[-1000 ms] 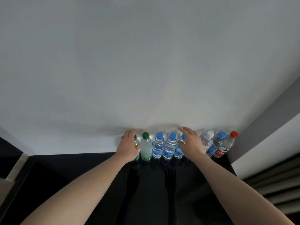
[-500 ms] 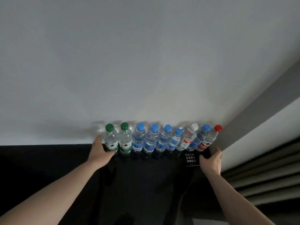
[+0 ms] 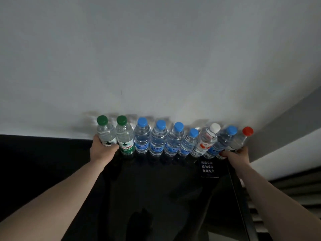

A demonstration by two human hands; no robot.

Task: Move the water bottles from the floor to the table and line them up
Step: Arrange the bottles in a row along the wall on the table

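Note:
Several water bottles stand in a row along the far edge of the black table (image 3: 156,188), against the white wall. From the left: two green-capped bottles (image 3: 106,132) (image 3: 124,136), several blue-capped ones (image 3: 142,136), a white-capped bottle (image 3: 206,140), another blue-capped bottle (image 3: 224,141) and a red-capped bottle (image 3: 240,140) at the right end. My left hand (image 3: 101,150) grips the base of the leftmost green-capped bottle. My right hand (image 3: 238,154) grips the base of the red-capped bottle, which leans to the right.
A small dark sign with white characters (image 3: 209,168) lies on the table near the right end of the row. The table's right edge (image 3: 234,188) runs close to my right arm, with a grey slatted surface (image 3: 286,197) beyond it.
Both hands went from the middle of the row out to its two ends and now grip the end bottles. The view has come closer to the row.

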